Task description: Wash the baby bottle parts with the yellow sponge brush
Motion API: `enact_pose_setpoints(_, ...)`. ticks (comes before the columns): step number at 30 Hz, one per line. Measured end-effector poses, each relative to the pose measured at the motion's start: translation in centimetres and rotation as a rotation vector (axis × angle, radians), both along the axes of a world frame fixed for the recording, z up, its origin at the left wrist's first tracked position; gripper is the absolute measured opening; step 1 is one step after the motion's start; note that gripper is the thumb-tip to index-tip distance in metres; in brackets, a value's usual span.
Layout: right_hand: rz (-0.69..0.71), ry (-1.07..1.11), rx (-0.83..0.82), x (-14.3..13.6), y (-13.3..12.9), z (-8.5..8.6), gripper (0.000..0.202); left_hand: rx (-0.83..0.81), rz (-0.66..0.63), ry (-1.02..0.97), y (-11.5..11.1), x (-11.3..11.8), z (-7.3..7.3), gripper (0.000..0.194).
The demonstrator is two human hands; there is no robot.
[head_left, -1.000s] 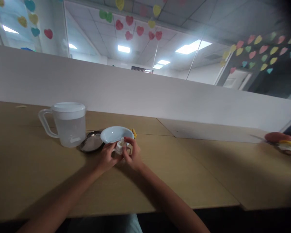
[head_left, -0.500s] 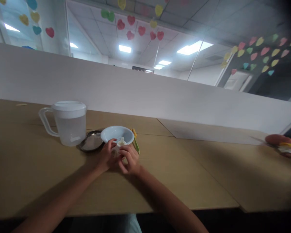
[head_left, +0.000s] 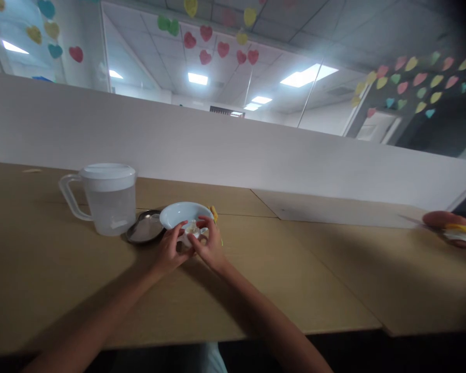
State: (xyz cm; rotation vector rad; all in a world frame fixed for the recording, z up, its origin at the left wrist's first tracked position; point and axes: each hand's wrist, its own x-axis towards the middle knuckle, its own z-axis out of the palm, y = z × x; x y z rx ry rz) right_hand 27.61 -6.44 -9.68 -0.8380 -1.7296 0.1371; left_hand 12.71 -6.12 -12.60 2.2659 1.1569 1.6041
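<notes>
Both hands are closed around a small white-and-clear vessel (head_left: 192, 232), held just in front of the bowl. A translucent nub stands on its top, and a clear loop shows at its right side; I cannot make out its exact kind. My left hand (head_left: 173, 249) grips its left side with curved fingers. At the right side, my right hand (head_left: 212, 246) has its thumb across the front and its fingers behind. Directly behind the hands is a pale blue-white bowl (head_left: 174, 213). The fingers hide much of the vessel's lower part.
A lidded translucent pitcher (head_left: 111, 199) with liquid inside stands at left, beside a round metal dish (head_left: 142, 233). A yellow-and-green item (head_left: 214, 213) is partly hidden behind the right hand. At far right lies a reddish item with yellow and white (head_left: 445, 221). A white wall (head_left: 194, 150) backs the table (head_left: 295, 290).
My right hand has shifted from over the vessel's top and front to its right side, uncovering its clear loop. The left hand stays on it. The camera view has shifted slightly.
</notes>
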Motion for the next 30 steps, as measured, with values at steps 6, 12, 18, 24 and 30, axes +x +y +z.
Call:
enact_pose_setpoints(6,0.121,-0.038,-0.079,0.7,0.5,0.5,0.051,-0.048,-0.020,-0.041,-0.1,-0.1,-0.2,0.072)
enact_pose_setpoints(12,-0.047,-0.017,0.003,-0.3,0.1,0.2,0.047,0.007,0.001,-0.088,0.0,0.4,-0.1,0.068)
enact_pose_setpoints(18,-0.174,0.004,0.014,-1.2,-0.5,-0.2,0.041,0.125,0.077,0.067,-0.2,-0.5,0.4,0.060)
enact_pose_setpoints(24,-0.134,0.035,0.016,-0.9,-0.1,-0.5,0.044,0.373,0.192,0.208,1.3,-5.3,1.9,0.063)
enact_pose_setpoints(30,-0.133,0.029,-0.004,-1.1,0.0,-0.7,0.043,0.054,0.582,0.213,4.4,-7.9,0.3,0.041)
